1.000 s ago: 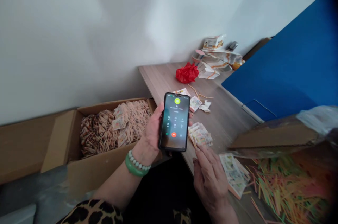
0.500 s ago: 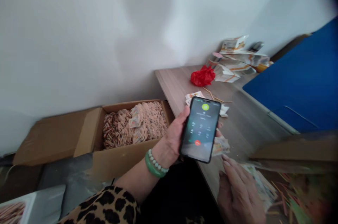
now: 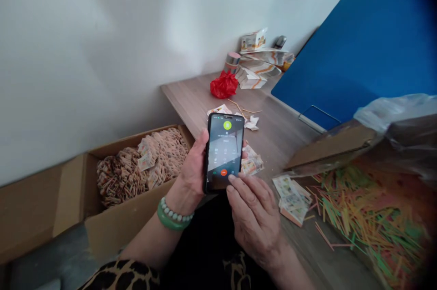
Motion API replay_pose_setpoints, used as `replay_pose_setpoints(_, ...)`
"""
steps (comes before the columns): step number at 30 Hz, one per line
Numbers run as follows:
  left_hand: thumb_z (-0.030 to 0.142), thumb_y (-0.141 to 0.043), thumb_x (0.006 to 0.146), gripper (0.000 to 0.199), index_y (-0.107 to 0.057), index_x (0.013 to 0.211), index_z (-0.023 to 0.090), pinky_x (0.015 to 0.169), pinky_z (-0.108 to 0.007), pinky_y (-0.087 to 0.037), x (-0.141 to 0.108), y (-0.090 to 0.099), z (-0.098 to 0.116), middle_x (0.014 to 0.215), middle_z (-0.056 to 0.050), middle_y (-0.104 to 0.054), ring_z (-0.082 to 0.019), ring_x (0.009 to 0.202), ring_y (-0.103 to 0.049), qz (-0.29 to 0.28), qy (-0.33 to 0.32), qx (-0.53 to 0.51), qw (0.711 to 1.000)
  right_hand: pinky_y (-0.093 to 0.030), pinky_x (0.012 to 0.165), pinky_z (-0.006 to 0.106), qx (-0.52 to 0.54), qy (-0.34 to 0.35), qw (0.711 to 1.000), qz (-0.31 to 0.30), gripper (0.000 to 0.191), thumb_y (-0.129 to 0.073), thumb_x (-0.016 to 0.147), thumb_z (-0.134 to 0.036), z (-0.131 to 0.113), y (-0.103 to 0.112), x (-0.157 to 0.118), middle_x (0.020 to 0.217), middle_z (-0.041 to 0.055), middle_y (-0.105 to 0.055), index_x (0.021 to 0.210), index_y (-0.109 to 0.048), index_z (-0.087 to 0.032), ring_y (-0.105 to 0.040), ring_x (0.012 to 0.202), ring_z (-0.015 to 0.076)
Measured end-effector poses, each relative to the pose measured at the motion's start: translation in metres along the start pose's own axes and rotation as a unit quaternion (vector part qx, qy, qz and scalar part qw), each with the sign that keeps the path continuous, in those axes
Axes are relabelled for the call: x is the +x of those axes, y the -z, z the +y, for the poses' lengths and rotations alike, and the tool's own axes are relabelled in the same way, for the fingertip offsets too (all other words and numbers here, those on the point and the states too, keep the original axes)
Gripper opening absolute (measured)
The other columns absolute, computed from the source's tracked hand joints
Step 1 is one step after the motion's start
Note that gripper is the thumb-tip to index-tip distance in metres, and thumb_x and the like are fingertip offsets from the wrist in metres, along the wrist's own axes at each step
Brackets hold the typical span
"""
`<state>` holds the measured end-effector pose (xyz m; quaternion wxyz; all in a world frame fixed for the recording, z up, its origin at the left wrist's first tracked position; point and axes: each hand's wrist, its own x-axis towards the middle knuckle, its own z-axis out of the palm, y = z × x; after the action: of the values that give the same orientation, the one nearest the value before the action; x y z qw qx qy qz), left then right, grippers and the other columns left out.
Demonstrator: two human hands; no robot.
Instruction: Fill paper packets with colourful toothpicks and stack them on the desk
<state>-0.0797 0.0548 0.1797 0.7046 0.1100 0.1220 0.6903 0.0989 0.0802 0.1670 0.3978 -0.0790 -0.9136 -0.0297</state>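
A black smartphone (image 3: pixel 224 149) is held upright in my left hand (image 3: pixel 193 165), thumb along its left edge and fingertips showing on the right. Its lit screen has a yellow-green circle at the top, rows of small icons and a red round button low down. Close by the phone's lower right corner is my right hand (image 3: pixel 254 215), fingers stretched out, index fingertip at the screen's edge; whether it touches the glass I cannot tell. Nothing shows in that hand. A pale bead bracelet (image 3: pixel 177 214) and a green bangle (image 3: pixel 172 224) circle my left wrist.
A cardboard box (image 3: pixel 119 235) full of small bundled packets (image 3: pixel 157 158) stands left of the wooden table (image 3: pixel 184 94). On the table lie a red plastic bag (image 3: pixel 224 85), printed cards (image 3: pixel 293 199) and paper scraps. Coloured thin sticks (image 3: pixel 375 212) fill a lined box at right, near a blue panel (image 3: pixel 358 48).
My right hand has come up from the table's cards to the phone's lower corner. The camera view has turned right, so the phone and left hand appear further left.
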Motion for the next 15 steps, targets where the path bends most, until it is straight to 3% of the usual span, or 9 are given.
replay_pose_setpoints(11, 0.066, -0.030, 0.098, 0.075, -0.064, 0.122, 0.003, 0.079, -0.035, -0.058, -0.0003, -0.0050, -0.0011, 0.106, -0.019, -0.071, -0.026, 0.091, -0.071, 0.000, -0.014, 0.008, 1.000, -0.046, 0.111, 0.048, 0.020, -0.007, 1.000, -0.009, 0.036, -0.049, 0.089, -0.005, -0.0047, 0.0057, 0.0049, 0.132, 0.0117, -0.067, 0.121, -0.063, -0.014, -0.050, 0.136, 0.0242)
replay_pose_setpoints(15, 0.066, -0.033, 0.097, 0.073, -0.062, 0.126, 0.006, 0.078, -0.036, -0.059, -0.0002, -0.0016, -0.0014, 0.107, -0.018, -0.072, -0.027, 0.090, -0.071, 0.003, -0.013, 0.005, 1.000, -0.045, 0.110, 0.048, 0.024, -0.010, 1.000, -0.008, 0.036, -0.049, 0.089, -0.004, -0.0063, 0.0022, 0.0071, 0.131, 0.0125, -0.067, 0.122, -0.062, -0.013, -0.050, 0.136, 0.0251)
